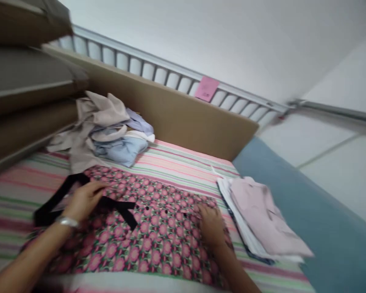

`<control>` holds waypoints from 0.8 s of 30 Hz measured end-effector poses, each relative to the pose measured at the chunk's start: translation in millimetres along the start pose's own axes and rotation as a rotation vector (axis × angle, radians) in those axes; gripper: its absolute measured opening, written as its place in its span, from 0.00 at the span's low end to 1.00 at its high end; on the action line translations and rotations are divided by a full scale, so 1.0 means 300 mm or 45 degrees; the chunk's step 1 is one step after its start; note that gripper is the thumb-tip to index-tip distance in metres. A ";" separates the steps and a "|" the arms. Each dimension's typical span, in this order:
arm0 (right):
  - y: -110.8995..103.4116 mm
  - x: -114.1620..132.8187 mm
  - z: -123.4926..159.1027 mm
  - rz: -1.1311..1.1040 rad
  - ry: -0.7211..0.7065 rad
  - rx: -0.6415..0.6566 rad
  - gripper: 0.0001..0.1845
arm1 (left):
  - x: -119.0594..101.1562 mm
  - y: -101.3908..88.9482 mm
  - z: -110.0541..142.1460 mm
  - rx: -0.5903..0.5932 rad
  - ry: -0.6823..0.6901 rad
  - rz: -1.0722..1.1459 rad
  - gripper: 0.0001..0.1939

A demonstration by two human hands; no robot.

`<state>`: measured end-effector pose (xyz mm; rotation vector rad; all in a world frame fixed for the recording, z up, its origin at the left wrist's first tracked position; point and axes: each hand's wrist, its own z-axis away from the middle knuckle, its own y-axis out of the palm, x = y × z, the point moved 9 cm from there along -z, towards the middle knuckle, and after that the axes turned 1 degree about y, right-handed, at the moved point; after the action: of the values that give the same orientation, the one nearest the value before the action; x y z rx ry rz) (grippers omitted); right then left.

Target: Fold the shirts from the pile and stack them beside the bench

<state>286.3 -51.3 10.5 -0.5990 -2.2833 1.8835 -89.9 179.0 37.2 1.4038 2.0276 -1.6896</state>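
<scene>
A pink floral blouse [158, 234] with a black collar and several dark buttons lies spread out in front of me. Its black ribbon tie [126, 209] trails across the front. My left hand [84, 201], with a silver band at the wrist, is at the collar end, its fingers closed together on the fabric next to the ribbon. Toward the opposite end, my right hand [212, 224] rests on the blouse with its fingers stretched over the cloth. Part of what the left fingertips touch is hidden.
A heap of loose clothes [106, 118] sits behind the blouse at left. Folded garments [262, 215], a pale pink one on top, lie at right. Striped cloth [177, 162] covers the surface. A brown board [171, 112] and a white rail stand behind; shelves [27, 77] rise at left.
</scene>
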 end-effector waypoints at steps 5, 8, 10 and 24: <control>-0.003 -0.120 0.000 0.028 0.184 0.077 0.19 | 0.082 0.012 -0.040 0.079 -0.115 -0.020 0.21; -0.036 -0.164 -0.018 0.057 0.208 0.019 0.19 | 0.096 0.016 -0.039 0.119 -0.135 0.041 0.23; -0.040 -0.188 -0.021 0.060 0.229 -0.003 0.21 | 0.095 0.020 -0.038 0.138 -0.136 0.096 0.23; 0.025 -0.274 -0.016 -0.106 0.345 0.097 0.23 | 0.154 -0.002 -0.046 0.072 -0.287 0.283 0.22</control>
<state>364.7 -76.5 17.0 -0.6905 -2.0260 1.7242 -109.9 215.9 13.3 1.3303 1.6534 -1.7316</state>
